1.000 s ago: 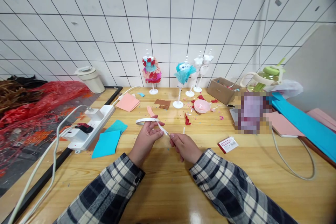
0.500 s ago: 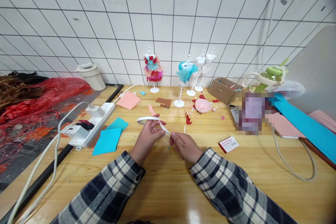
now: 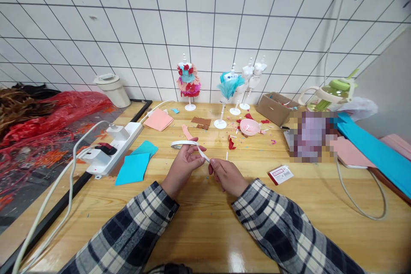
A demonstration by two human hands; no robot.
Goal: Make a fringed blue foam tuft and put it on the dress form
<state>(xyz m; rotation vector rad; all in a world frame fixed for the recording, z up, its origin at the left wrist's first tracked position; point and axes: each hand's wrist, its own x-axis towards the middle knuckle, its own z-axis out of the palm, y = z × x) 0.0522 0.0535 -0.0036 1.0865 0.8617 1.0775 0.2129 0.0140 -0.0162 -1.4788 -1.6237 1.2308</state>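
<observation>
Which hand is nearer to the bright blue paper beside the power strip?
Left. The left hand is to the right of the bright blue paper, apart from it; the right hand is farther right, past the left hand.

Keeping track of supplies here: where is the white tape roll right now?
In the head view, the white tape roll is just left of center at the left hand, its strip running to the right hand, a peach scrap just beyond.
</observation>
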